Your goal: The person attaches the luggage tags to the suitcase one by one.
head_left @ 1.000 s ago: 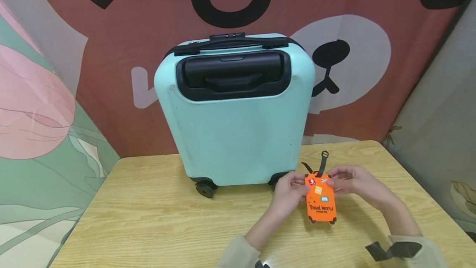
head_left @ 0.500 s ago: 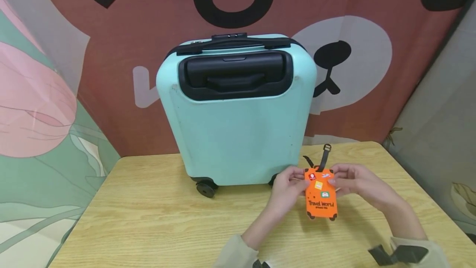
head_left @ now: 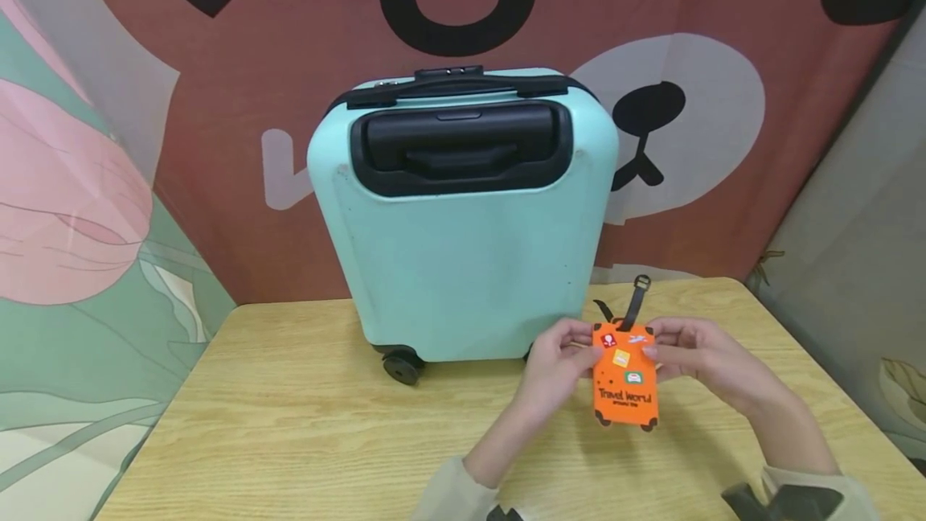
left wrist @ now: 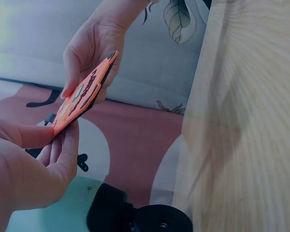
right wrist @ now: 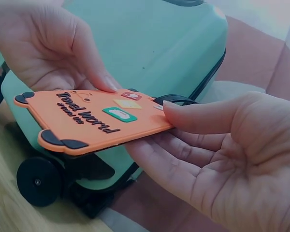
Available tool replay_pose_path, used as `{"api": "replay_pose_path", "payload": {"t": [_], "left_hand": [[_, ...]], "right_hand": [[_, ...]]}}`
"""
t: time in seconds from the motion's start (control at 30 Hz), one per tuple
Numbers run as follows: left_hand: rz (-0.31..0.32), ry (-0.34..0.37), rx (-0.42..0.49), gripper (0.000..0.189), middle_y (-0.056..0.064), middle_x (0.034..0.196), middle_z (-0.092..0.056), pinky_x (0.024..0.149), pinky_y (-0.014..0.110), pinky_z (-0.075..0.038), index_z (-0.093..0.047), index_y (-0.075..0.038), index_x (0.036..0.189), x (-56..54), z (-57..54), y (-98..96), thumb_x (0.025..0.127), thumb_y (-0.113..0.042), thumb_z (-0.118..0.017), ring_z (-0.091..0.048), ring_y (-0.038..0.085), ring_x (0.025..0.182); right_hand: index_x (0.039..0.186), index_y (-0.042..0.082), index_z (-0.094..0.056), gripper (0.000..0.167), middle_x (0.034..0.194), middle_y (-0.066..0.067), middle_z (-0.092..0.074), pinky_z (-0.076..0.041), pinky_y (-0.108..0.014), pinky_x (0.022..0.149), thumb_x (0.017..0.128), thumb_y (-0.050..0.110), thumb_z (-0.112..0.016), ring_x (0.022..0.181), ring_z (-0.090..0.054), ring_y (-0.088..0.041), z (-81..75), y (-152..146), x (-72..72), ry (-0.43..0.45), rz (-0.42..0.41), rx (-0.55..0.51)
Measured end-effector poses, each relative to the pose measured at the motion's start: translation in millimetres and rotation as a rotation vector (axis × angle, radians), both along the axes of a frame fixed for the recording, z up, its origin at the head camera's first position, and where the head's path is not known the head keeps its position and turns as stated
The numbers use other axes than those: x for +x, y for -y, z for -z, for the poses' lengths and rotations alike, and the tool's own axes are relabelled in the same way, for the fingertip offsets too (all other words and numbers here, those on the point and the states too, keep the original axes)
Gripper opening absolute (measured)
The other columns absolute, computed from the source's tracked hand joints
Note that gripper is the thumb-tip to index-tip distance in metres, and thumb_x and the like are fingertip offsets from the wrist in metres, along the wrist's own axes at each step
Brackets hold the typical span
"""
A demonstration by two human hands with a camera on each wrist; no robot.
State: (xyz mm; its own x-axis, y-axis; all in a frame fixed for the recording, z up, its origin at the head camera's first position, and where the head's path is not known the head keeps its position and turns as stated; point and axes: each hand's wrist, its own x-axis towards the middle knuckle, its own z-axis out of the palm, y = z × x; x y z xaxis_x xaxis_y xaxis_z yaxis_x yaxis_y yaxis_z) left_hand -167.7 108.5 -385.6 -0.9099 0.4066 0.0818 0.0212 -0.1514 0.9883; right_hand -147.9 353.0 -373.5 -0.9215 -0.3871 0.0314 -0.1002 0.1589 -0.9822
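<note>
An orange luggage tag (head_left: 626, 388), lettered "Travel World" and shaped like a small suitcase, is held up above the table by both hands. My left hand (head_left: 553, 368) pinches its left edge, thumb on the printed face and fingers behind. On the opposite edge, my right hand (head_left: 705, 356) pinches it the same way, as the right wrist view shows with the tag (right wrist: 87, 118) between thumb and fingers. A black strap (head_left: 637, 301) with a buckle sticks up from the tag's top. Just behind the hands stands an upright mint-green suitcase (head_left: 463, 264).
The suitcase has a black retracted pull handle (head_left: 463, 139), a black carry handle on top and black wheels (head_left: 401, 367). It stands on a wooden table (head_left: 289, 441). Behind hangs a printed cloth (head_left: 239, 207), with more cloth at both sides.
Both hands have raised the tag slightly, and its strap now stands a little higher. The grip on each edge stays the same. The suitcase shifts only slightly in view.
</note>
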Motion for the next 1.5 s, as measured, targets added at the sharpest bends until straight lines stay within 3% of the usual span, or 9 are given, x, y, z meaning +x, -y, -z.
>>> {"api": "replay_pose_path", "payload": {"t": [0.2,1.03,1.5], "left_hand": [[0.021,-0.009,0.008,0.024,0.001,0.098,-0.068,0.077,0.026,-0.059,-0.066,0.001,0.117,0.5,-6.6,3.0,0.093,0.003,-0.067,-0.067,0.012,0.083],[0.063,-0.036,0.048,0.025,0.001,0.101,-0.067,0.079,0.025,-0.059,-0.064,0.003,0.120,5.0,-22.7,13.1,0.095,0.002,-0.064,-0.067,0.011,0.084],[0.067,-0.080,0.045,0.025,0.000,0.102,-0.067,0.079,0.023,-0.058,-0.064,0.003,0.120,6.3,-27.7,17.2,0.095,0.001,-0.064,-0.065,0.009,0.084]], "right_hand": [[0.114,0.012,-0.069,0.026,0.107,0.000,-0.076,-0.061,-0.034,0.083,0.104,-0.004,-0.052,0.093,-0.074,-0.020,-3.0,2,3.2,-0.024,-0.003,-0.026],[0.114,0.014,-0.073,0.036,0.104,-0.004,-0.077,-0.060,-0.034,0.082,0.104,-0.008,-0.047,0.089,-0.075,-0.020,-11.3,12,9.8,-0.084,-0.016,-0.117],[0.111,0.009,-0.073,0.027,0.103,-0.004,-0.076,-0.059,-0.035,0.083,0.104,-0.005,-0.051,0.088,-0.074,-0.021,-21.1,21,15.5,-0.093,0.064,-0.102]]}}
